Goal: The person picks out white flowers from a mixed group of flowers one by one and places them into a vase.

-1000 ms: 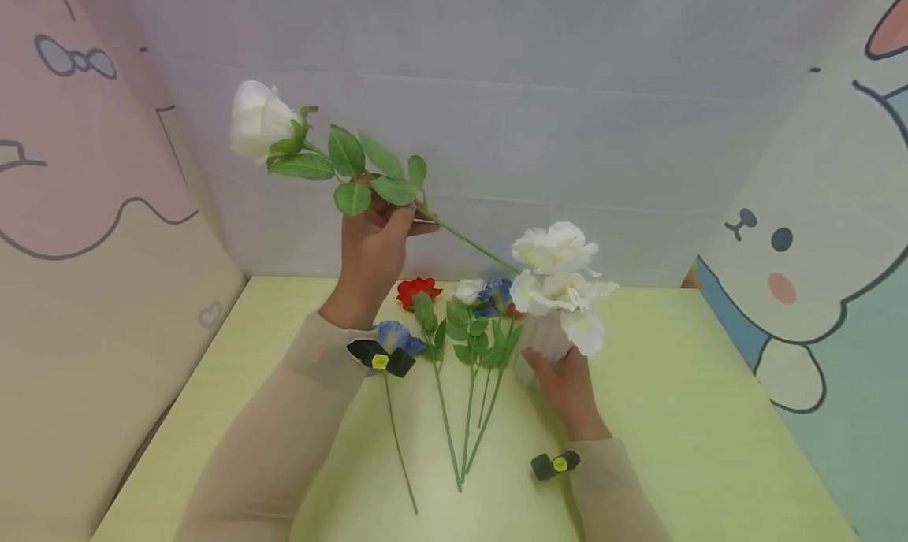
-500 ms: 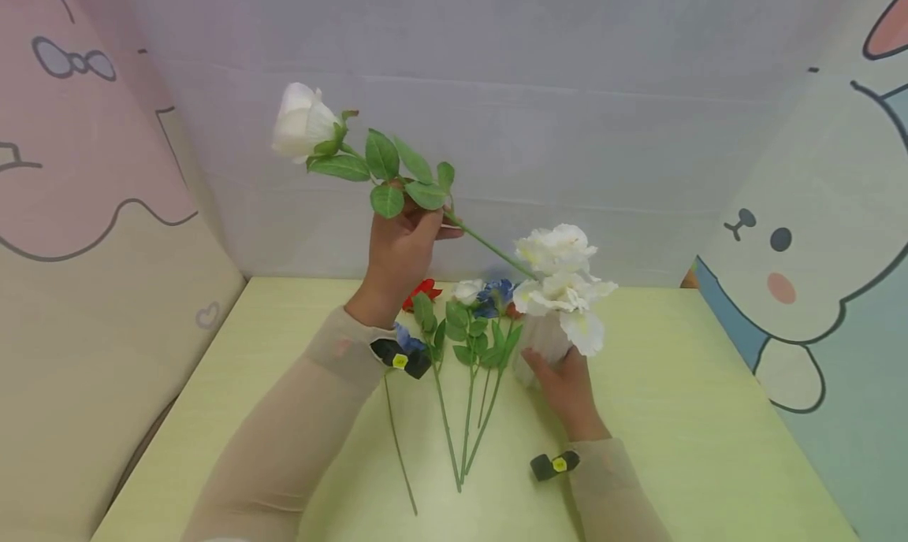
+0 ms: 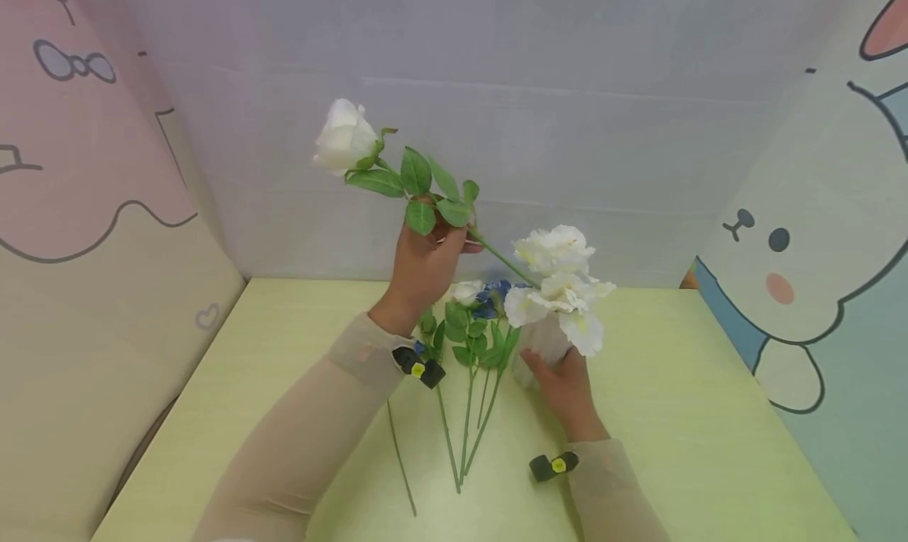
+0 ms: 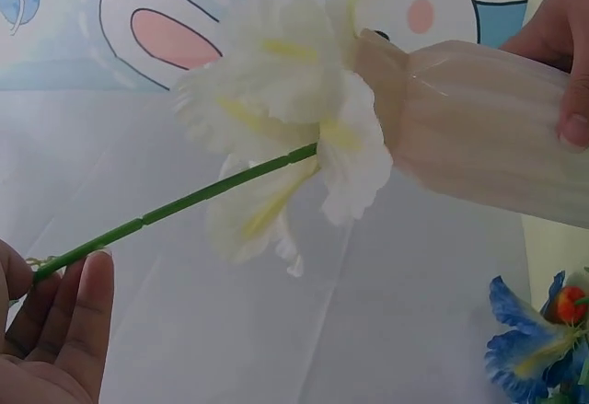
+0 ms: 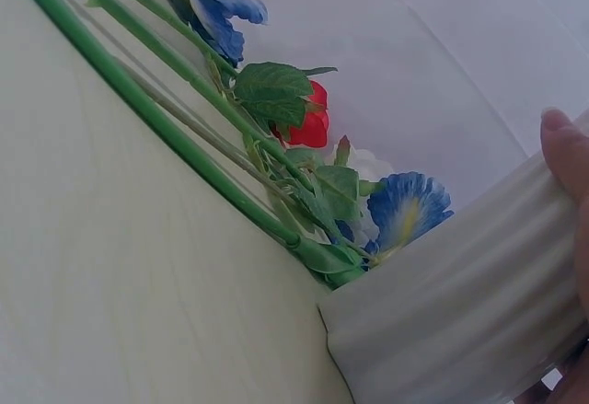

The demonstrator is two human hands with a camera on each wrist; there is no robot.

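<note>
My left hand (image 3: pixel 429 262) pinches the green stem of a white rose (image 3: pixel 346 138), which leans to the left above the table. In the left wrist view the rose's stem (image 4: pixel 198 197) runs to the petals of a white iris-like flower (image 4: pixel 276 63) at the vase's mouth; its lower end is hidden behind them. My right hand (image 3: pixel 567 396) grips the pale ribbed vase (image 3: pixel 541 345), which holds the white flower. In the right wrist view the vase (image 5: pixel 460 303) shows vertical ribs, with a thumb (image 5: pixel 563 146) along its side.
Several artificial stems lie on the pale yellow table (image 3: pixel 681 416) left of the vase, among them a white rose (image 3: pixel 468 292) and a blue flower (image 3: pixel 493 298). A red bloom (image 5: pixel 308 119) shows in the right wrist view. Printed cloth walls (image 3: pixel 454 93) enclose the table.
My left hand has moved right and somewhat down with the white rose, closer to the vase. The left arm now covers the red flower on the table. My right hand and the vase have stayed put.
</note>
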